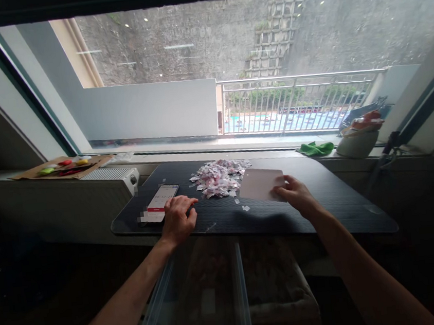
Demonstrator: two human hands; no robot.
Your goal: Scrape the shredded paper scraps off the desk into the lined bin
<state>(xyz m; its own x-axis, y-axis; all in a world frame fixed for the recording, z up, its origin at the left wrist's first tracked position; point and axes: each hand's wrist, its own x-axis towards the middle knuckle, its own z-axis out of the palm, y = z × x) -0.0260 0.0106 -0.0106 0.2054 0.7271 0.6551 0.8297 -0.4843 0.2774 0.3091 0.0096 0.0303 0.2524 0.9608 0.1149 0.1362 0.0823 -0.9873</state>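
Observation:
My right hand (pixel 295 193) pinches the right edge of a flat, pale, stiff-looking sheet with rounded corners (pixel 260 183). The sheet is held tilted above the dark table, its left edge close to a heap of torn paper scraps (pixel 220 176). Whether it touches the heap I cannot tell. Beside a phone (pixel 162 203) with a lit screen, my left hand (pixel 179 215) rests at the table's front edge, fingers loosely bent and apart, nothing visible in it. A few loose scraps (pixel 245 208) lie in front of the heap.
The dark table (pixel 334 207) stands against a window sill. A cardboard sheet with coloured items (pixel 62 167) and a white radiator (pixel 113 176) are left. A green cloth (pixel 315 148) and a pale pot-like container (pixel 358 142) stand right. Below is a clear plastic bin (pixel 242 294).

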